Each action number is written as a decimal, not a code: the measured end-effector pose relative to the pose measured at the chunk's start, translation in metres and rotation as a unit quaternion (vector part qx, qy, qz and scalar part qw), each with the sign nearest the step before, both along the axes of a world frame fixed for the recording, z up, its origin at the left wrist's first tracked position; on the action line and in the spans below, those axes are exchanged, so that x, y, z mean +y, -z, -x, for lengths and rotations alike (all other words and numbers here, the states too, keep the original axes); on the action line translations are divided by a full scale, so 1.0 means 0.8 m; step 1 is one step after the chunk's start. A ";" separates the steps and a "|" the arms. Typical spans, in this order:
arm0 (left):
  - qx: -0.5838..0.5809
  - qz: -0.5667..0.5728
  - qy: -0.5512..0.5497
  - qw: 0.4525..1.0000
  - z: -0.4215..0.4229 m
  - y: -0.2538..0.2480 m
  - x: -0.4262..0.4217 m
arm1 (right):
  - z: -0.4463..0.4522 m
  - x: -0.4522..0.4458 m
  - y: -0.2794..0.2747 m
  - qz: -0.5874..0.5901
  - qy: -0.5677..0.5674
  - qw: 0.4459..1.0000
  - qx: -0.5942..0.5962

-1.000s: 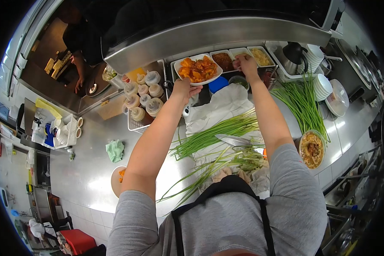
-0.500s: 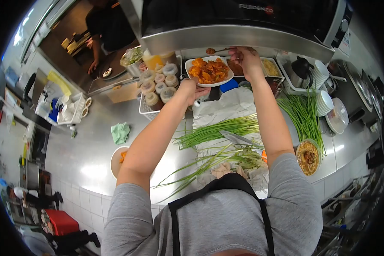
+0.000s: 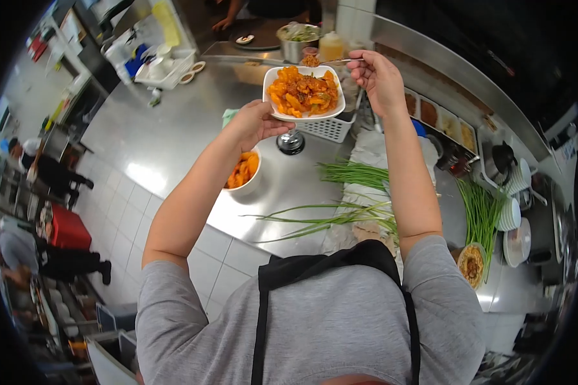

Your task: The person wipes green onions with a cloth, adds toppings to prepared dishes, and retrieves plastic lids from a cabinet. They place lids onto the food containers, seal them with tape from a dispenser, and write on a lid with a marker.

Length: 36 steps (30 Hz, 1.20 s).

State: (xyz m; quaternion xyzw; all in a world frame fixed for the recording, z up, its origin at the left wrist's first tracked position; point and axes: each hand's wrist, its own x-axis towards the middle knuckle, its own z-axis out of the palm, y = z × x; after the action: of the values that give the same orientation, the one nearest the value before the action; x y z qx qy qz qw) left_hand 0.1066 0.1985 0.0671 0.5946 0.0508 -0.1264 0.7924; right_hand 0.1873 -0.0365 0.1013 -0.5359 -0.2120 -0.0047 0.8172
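My left hand [image 3: 258, 123] grips the near left edge of a squarish white bowl [image 3: 311, 118], held up above the steel counter. Glossy orange food pieces [image 3: 302, 90] fill the bowl. In my right hand [image 3: 377, 78], pinched between thumb and fingers, is a thin spoon [image 3: 343, 60]. Its tip carries a small reddish-brown clump [image 3: 311, 61], just over the bowl's far rim. Below my left wrist stands a round white bowl [image 3: 255, 176] with similar orange food, partly covered by my forearm. A dark-based metal call bell [image 3: 291, 142] sits under the raised bowl.
Long green onions [image 3: 356, 173] lie on paper to the right, and more [image 3: 478, 215] farther right. Food trays [image 3: 440, 119] line the back right. A white perforated basket [image 3: 327, 129] stands behind the raised bowl. Other people [image 3: 51, 167] are at the far left.
My view has turned left. Both hands have carried the white bowl and loaded spoon left, away from the food trays. The second bowl of orange food now shows more fully.
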 end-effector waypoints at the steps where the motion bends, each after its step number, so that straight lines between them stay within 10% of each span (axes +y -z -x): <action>1: -0.004 -0.003 -0.024 1.000 0.008 0.004 0.015 | 0.001 0.016 0.002 0.001 -0.024 1.000 0.002; 17: -0.045 -0.070 -0.349 0.934 0.166 0.084 0.254 | 0.077 0.168 0.127 0.210 -0.216 0.954 0.002; 25: -0.020 0.011 -0.385 0.923 0.217 0.134 0.256 | 0.108 0.170 0.132 0.327 -0.121 0.889 -0.297; 36: -0.002 0.025 -0.377 0.926 0.186 0.163 0.233 | 0.132 0.145 0.158 0.325 -0.099 0.904 -0.260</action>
State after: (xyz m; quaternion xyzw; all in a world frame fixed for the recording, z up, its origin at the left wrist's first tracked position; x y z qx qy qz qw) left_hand -0.0421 0.3849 -0.0635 0.5117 0.2665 0.1817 0.7963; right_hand 0.0820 0.0791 -0.0251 -0.7277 -0.4585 0.0059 0.5101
